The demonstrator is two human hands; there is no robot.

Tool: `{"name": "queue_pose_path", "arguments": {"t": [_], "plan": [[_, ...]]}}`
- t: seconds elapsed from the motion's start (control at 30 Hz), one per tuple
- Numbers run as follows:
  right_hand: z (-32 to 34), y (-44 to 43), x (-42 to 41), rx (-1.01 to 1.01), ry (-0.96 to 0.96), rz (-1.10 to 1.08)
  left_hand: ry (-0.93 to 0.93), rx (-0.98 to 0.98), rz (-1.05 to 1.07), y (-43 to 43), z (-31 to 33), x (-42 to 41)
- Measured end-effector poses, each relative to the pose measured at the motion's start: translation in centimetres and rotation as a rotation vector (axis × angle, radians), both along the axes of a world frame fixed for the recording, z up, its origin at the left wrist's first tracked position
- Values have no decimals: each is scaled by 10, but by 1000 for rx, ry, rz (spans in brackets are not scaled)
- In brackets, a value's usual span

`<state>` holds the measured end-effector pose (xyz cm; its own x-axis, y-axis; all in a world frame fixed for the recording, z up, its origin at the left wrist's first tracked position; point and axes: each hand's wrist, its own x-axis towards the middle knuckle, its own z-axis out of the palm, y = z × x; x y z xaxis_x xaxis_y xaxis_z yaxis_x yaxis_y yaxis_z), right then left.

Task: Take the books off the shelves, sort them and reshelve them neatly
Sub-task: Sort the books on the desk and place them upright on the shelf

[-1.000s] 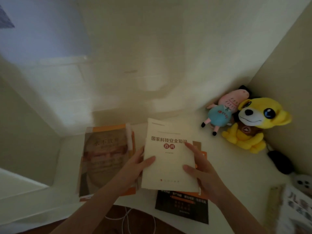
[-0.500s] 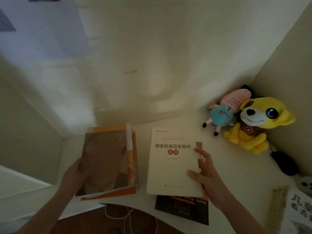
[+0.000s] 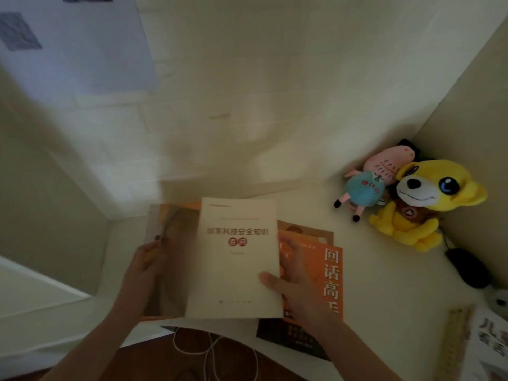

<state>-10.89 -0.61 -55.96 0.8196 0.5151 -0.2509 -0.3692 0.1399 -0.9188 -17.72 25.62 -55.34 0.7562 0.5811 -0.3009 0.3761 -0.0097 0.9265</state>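
Four books are on the white desk (image 3: 371,270). Cream book (image 3: 236,257) is in the middle, and it covers the right part of brown book (image 3: 171,276) at its 9 o'clock. Right hand (image 3: 297,287) pinches the cream book at its right edge, thumb on the cover, fingers along the edge over orange book (image 3: 330,273) at 3 o'clock. Left hand (image 3: 145,259) grips the left edge of brown book with curled fingers, a little blurred. Black book (image 3: 288,339) lies partly under orange book at 5 o'clock. Plush dog (image 3: 428,199) and pig (image 3: 371,182) sit in the corner at 2 o'clock
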Motion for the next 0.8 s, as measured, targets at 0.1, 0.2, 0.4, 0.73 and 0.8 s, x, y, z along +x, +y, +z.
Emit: {"name": "queue_pose_path", "arguments": {"t": [0.1, 0.2, 0.4, 0.73, 0.8], "plan": [[-9, 22, -3, -86, 9, 39, 23, -105, -20, -19, -5, 2], [-18, 29, -4, -163, 9, 46, 47, -150, -63, -35, -10, 1], [-42, 12, -10, -326, -50, 92, 48, -133, -135, -49, -19, 1], [-31, -56, 5, -55, 234, -161, 47, -312, -321, -106, -5, 34], [-28, -77, 13, -78, 204, -253, 74, -345, -424, -127, -4, 48]]}}
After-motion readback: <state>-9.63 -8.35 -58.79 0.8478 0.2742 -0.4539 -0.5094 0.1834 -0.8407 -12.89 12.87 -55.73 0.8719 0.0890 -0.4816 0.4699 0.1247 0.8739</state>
